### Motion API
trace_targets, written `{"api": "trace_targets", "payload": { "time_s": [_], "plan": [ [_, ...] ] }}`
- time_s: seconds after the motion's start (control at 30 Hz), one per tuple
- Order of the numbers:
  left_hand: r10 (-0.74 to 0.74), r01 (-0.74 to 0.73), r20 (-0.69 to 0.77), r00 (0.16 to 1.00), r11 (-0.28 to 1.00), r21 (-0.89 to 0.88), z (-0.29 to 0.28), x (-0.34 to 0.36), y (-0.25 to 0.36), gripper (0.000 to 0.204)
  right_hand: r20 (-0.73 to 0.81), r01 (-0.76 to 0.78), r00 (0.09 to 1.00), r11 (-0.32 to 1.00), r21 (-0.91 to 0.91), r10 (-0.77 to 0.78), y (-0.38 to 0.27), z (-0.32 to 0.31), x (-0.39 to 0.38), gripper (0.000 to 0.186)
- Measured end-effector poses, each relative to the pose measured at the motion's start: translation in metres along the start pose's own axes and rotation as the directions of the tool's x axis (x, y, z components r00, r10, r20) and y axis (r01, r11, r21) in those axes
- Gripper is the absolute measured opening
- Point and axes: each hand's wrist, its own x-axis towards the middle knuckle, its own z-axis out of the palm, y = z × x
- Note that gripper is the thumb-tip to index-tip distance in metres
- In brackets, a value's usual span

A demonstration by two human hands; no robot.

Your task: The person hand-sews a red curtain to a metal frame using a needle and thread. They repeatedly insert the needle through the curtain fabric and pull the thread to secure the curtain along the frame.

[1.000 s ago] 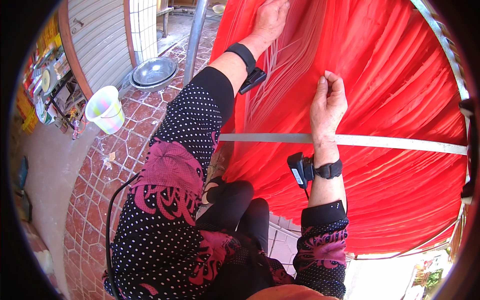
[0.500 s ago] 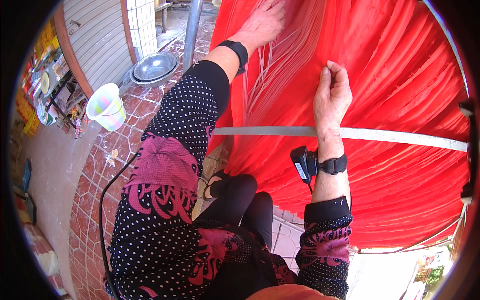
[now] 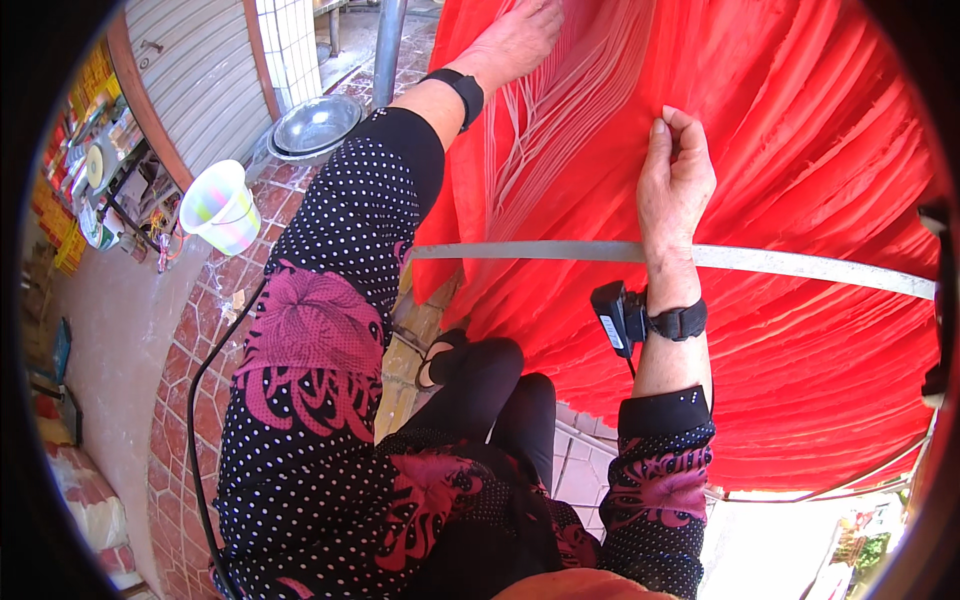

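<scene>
red threads [image 3: 800, 180] hang in a wide sheet across the upper right of the view, draped over a grey bar [image 3: 800, 265] that runs level from the middle to the right edge. left hand [image 3: 520, 35] reaches up to the top edge of the sheet, fingers spread and lying on the threads; a band of paler strands [image 3: 560, 120] fans out just below it. whether it pinches any strand, cannot tell. right hand [image 3: 675, 180] is raised in front of the sheet just above the bar, thumb and fingertips drawn together on a few threads. both wrists carry a black strap; a small black device [image 3: 612, 315] sits on the right one, just below the bar. sleeves are black with white dots and pink flowers. lower left: brick floor [image 3: 190, 340]. a white bucket [image 3: 222, 205] stands on it near a metal basin [image 3: 315, 125], well apart from the threads. a grey pole [image 3: 388, 40] rises beside the left edge of the sheet.
</scene>
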Motion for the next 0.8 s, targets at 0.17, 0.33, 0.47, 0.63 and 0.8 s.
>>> {"api": "trace_targets", "payload": {
  "time_s": [0.17,0.33,0.47,0.63,0.8],
  "plan": [
    [0.034,-0.041,0.131,0.991,0.998,0.049,-0.020,0.005,0.014,0.040,0.007,-0.002,1.000,1.000,-0.008,0.002,0.000,0.000,0.000,0.011],
    [0.031,-0.198,0.377,0.926,0.889,0.413,-0.038,0.010,0.032,0.049,0.050,-0.086,0.995,0.996,0.010,0.086,0.001,-0.001,0.000,0.012],
    [0.046,-0.136,0.268,0.962,0.935,0.328,-0.043,0.004,0.055,0.044,0.032,-0.037,0.999,0.999,0.010,0.037,0.003,0.000,0.000,0.011],
    [0.023,-0.078,0.249,0.968,0.974,0.214,-0.047,-0.003,0.081,0.048,0.021,-0.001,1.000,1.000,-0.006,0.002,0.007,0.001,0.000,0.011],
    [0.016,-0.063,0.311,0.950,0.988,0.141,-0.035,-0.010,0.085,0.048,0.018,0.010,1.000,1.000,0.002,-0.010,0.009,0.002,0.000,0.011]
  ]
}}
